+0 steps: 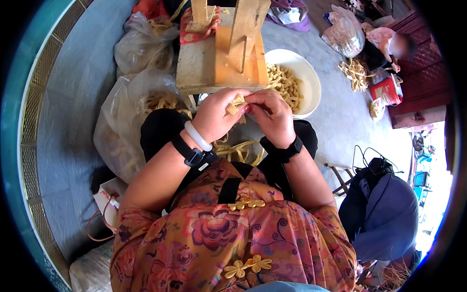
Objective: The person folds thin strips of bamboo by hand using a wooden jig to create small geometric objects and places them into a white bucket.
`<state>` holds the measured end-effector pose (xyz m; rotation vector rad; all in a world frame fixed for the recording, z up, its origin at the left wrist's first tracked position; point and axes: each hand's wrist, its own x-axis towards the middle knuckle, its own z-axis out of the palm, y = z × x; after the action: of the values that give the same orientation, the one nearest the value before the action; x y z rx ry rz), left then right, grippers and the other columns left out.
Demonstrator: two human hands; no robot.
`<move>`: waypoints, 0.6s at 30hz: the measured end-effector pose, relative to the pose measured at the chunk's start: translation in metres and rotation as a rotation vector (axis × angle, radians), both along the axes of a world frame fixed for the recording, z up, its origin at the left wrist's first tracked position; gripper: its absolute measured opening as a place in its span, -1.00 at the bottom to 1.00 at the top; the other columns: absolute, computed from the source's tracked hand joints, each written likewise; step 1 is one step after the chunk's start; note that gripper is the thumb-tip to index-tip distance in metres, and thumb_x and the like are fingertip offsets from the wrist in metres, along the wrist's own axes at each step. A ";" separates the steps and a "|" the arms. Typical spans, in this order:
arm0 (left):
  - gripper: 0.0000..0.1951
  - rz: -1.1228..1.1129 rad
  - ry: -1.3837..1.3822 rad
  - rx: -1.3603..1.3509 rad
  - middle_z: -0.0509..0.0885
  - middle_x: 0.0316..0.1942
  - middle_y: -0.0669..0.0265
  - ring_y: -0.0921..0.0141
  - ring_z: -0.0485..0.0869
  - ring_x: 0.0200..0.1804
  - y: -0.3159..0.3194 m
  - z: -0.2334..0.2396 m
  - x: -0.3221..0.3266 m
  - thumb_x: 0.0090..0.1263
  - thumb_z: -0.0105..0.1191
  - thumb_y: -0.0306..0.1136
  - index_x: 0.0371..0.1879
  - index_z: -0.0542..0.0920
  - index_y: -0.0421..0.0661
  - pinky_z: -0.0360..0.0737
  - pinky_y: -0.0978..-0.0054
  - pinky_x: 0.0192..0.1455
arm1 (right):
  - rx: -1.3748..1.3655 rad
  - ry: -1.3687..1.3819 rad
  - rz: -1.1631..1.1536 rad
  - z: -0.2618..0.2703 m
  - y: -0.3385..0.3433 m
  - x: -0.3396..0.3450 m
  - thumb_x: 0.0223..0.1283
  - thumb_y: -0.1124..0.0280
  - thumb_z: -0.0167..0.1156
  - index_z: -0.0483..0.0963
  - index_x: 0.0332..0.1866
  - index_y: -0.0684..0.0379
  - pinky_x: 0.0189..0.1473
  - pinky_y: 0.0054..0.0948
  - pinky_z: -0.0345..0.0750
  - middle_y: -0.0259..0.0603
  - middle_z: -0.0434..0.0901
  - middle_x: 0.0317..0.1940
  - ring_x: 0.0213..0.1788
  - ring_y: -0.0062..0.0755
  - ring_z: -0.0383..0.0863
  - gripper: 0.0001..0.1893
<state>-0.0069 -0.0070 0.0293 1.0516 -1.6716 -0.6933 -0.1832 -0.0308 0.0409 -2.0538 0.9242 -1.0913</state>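
Observation:
My left hand (218, 111) holds a folded pale yellow strip (235, 104), which looks like tofu skin, between thumb and fingers. My right hand (273, 111) meets it from the right, its thumb and fingertips pinched at the strip's edge; the exact grip is partly hidden. Both hands are just before the near edge of a low wooden bench (197, 67). Right behind my right hand stands a white plastic tub (312, 82), holding many short knotted yellow pieces (282, 82). Loose yellow strips (239, 149) hang between my knees, below the hands.
A clear plastic bag (120, 120) with more strips leans by my left knee. A wooden upright (248, 27) rises from the bench. At the far right another person (381, 40) sits near a pile of strips (354, 74) and a red container (386, 91).

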 end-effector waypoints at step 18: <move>-0.82 0.328 -0.153 0.155 0.65 -0.39 0.06 0.10 0.65 -0.33 -0.084 -0.019 0.005 0.32 0.18 -0.39 -0.23 0.53 -0.21 0.54 0.35 -0.27 | 0.363 -0.050 -0.261 -0.016 -0.088 0.031 0.07 0.57 0.22 0.49 -0.35 0.27 -0.35 -0.49 0.57 -0.16 0.64 -0.51 -0.44 -0.44 0.67 -0.94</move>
<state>-0.0017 -0.0912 0.0108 1.4812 -1.5399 -0.5426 -0.1520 -0.1189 0.0252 -1.6368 1.2877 -1.0126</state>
